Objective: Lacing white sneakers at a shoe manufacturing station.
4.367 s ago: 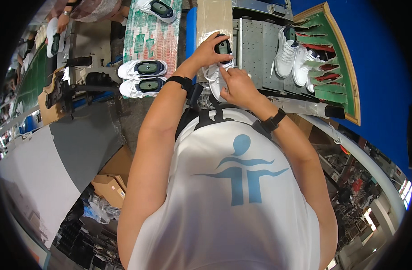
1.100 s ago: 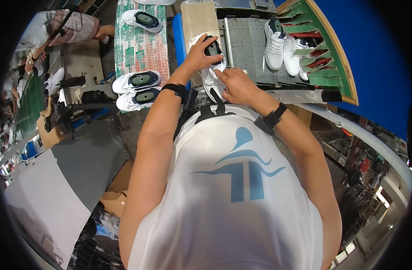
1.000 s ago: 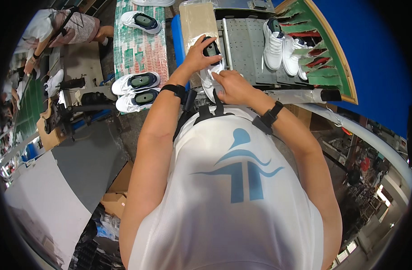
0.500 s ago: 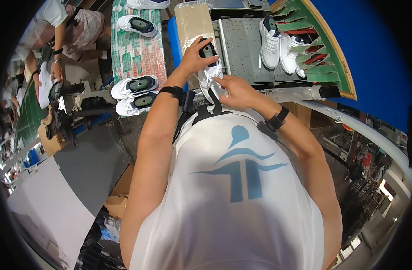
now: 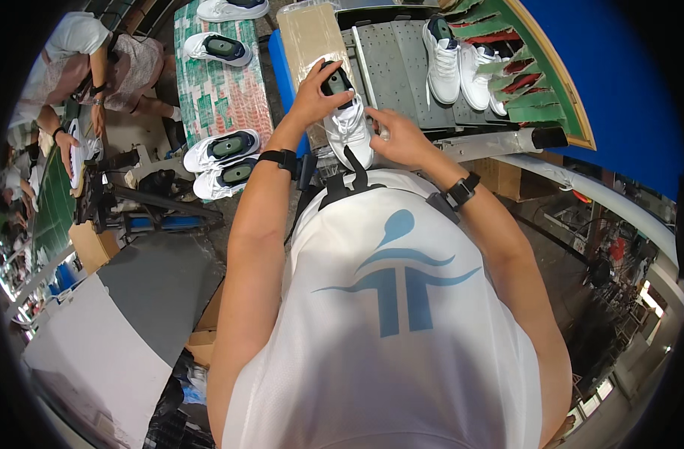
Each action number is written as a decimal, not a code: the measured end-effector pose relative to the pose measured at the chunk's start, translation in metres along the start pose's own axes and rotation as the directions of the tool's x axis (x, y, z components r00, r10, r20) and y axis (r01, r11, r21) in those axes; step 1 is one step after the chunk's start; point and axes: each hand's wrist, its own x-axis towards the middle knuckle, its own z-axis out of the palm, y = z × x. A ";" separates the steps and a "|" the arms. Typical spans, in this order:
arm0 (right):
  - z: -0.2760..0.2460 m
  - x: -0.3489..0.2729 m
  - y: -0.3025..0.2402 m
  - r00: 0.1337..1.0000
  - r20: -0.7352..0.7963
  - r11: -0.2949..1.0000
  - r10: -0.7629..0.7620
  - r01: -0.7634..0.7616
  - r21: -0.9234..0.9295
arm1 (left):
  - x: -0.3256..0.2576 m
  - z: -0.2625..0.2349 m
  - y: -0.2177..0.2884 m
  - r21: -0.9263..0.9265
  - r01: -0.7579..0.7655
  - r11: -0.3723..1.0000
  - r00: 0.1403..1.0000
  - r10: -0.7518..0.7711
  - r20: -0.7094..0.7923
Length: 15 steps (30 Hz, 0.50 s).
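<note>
The white sneaker (image 5: 348,123) sits in front of the person's chest, held up over the near edge of the grey perforated metal tray (image 5: 390,67). Its long axis runs away from the body, with the dark-lined opening at the far end and the laced front and toe pointing back toward the person. The left hand (image 5: 316,93) is clamped on the far end, fingers curled over the collar and into the opening, so it carries the shoe. The right hand (image 5: 398,135) lies just beside the sneaker's right flank, fingertips touching near the laces, its palm spread rather than gripping. The 2 hands are apart, 1 on each side of the shoe, and the left is the farther forward along it.

Beyond the tray, 2 more white sneakers (image 5: 458,67) stand side by side against a green rack (image 5: 536,82). To the left, a pair of white shoes with dark insoles (image 5: 226,157) rests at the near end of a patterned green-and-red bench (image 5: 218,90), with 2 more single shoes farther along it. Other people work at the far left.
</note>
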 end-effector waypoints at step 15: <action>0.000 -0.012 -0.001 0.974 0.010 0.898 -0.228 0.214 -0.385 | 0.001 -0.005 0.013 -0.105 0.110 0.988 0.993 -0.104 0.062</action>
